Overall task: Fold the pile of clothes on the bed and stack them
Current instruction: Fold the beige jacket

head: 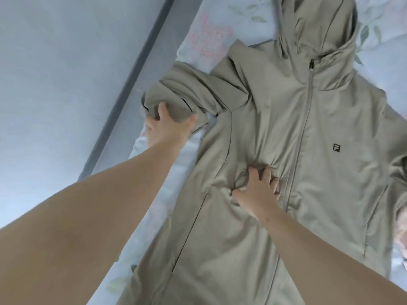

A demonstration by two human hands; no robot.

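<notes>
The left hand point(167, 126) has its grip clamped on the sleeve point(187, 89) at nine o'clock, and the right hand point(257, 192), grip apart, presses the jacket point(319, 172).

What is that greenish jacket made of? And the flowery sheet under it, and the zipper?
The jacket looks like thin, smooth, matte synthetic cloth, maybe polyester: it bunches into soft folds. The sheet seems to be soft printed cotton or something similar, with pale flowers. The zipper has a dark pull, plastic or metal; I cannot tell which.
</notes>
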